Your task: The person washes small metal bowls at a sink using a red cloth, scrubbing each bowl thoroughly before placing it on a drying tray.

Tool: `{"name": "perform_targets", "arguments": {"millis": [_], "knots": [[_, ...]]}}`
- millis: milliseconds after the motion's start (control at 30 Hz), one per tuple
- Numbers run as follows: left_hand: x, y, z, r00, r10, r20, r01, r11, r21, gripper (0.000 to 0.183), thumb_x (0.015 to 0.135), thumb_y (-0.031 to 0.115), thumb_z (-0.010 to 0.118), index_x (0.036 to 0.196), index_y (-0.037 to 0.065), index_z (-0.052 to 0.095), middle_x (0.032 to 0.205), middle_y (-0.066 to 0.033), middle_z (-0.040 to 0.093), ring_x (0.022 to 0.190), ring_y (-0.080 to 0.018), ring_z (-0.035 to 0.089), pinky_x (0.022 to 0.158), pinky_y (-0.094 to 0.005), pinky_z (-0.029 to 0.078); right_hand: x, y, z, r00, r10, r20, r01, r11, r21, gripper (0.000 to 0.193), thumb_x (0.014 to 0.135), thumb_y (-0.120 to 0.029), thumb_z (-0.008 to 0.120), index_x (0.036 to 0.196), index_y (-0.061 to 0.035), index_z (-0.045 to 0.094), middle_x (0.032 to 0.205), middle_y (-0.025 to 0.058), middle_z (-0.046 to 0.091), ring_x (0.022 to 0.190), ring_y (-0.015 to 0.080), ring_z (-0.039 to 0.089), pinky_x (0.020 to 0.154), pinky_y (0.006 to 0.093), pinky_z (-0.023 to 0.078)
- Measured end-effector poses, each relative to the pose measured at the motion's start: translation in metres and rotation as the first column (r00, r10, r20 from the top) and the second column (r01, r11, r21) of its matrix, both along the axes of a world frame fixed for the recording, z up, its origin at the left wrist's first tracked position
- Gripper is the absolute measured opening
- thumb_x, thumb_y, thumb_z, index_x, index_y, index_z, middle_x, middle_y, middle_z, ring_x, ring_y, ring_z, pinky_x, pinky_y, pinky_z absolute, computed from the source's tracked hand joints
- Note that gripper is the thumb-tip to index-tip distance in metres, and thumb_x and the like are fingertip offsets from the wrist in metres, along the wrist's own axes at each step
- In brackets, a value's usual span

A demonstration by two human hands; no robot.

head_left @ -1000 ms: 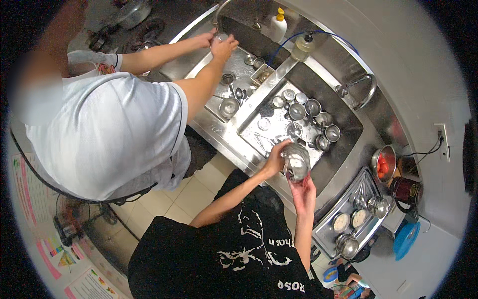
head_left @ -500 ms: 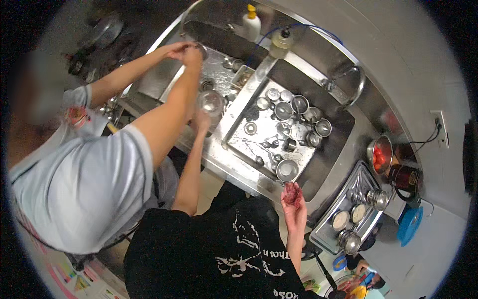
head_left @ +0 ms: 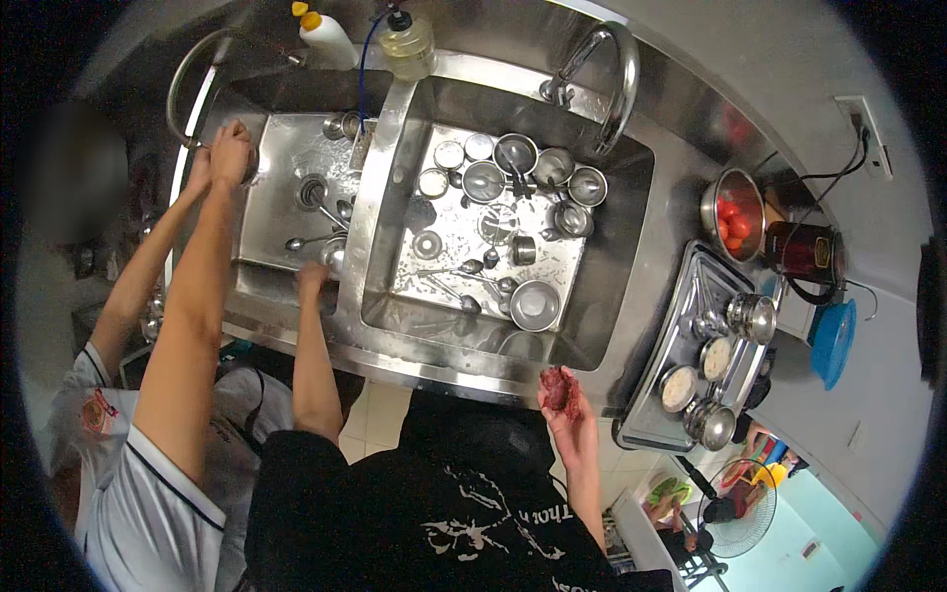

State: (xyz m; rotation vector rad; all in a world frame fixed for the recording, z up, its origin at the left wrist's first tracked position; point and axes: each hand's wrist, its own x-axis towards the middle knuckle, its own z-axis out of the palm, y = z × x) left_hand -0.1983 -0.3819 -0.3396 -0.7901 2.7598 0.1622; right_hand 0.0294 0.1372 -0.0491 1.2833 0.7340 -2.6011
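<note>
Steel divider near left hand

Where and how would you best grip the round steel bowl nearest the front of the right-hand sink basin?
Probably pinch the near rim of the bowl from above, on its front side: its round mouth faces up, offering an edge, while spoons lie to its left and other steel vessels sit behind.

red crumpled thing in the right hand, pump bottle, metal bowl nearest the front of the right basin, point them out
Red crumpled thing (head_left: 560,392): head view, middle of its visible surface.
Pump bottle (head_left: 408,54): head view, its see-through body.
Metal bowl (head_left: 535,306): head view, its inside bottom.
</note>
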Motion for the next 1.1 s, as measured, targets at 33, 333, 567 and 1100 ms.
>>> {"name": "perform_targets", "arguments": {"millis": [33,333,567,1100], "knots": [[0.009,-0.002,0.037,0.986,0.067,-0.153,-0.068,0.998,0.001,0.030,0.098,0.025,0.052,0.114,0.002,0.062,0.110,-0.0187,0.071,0.104,-0.0369,0.068,0.087,-0.0461,0.051,-0.004,0.003,-0.002,0.999,0.046,-0.019,-0.046,0.999,-0.021,0.048,0.101,-0.021,0.054,0.144,-0.0008,0.046,0.143,0.0171,0.052,0.132,0.0317,0.051,0.110,0.0466,0.045],[-0.034,0.288,0.112,0.821,0.073,-0.566,0.345,0.726,0.595,0.030,0.101,0.032,0.059,0.102,0.002,0.059,0.085,-0.0119,0.067,0.077,-0.0259,0.062,0.075,-0.0376,0.050,-0.018,0.032,-0.017,0.997,0.074,0.004,-0.074,0.997,-0.019,0.044,0.103,-0.022,0.052,0.141,-0.0003,0.049,0.139,0.0173,0.055,0.128,0.0316,0.054,0.107,0.0437,0.047],[-0.115,0.361,-0.106,0.846,0.463,0.263,-0.447,0.347,0.825,0.048,0.097,0.041,0.063,0.085,-0.006,0.063,0.073,-0.0127,0.068,0.049,-0.0181,0.062,0.041,-0.0327,0.050,-0.008,0.050,-0.020,0.987,0.139,0.082,-0.144,0.988,0.061,0.042,0.106,-0.028,0.047,0.138,-0.0015,0.052,0.133,0.0162,0.061,0.120,0.0256,0.061,0.102,0.0398,0.049],[-0.100,0.297,-0.074,0.788,-0.604,-0.119,0.615,0.776,0.141,0.026,0.088,0.006,0.056,0.069,-0.006,0.068,0.072,-0.0228,0.069,0.067,-0.0331,0.072,0.064,-0.0400,0.060,-0.001,0.057,-0.018,0.964,0.232,0.134,-0.247,0.962,0.115,0.040,0.106,-0.024,0.047,0.134,0.0034,0.053,0.132,0.0206,0.060,0.125,0.0304,0.059,0.105,0.0391,0.047]]}}
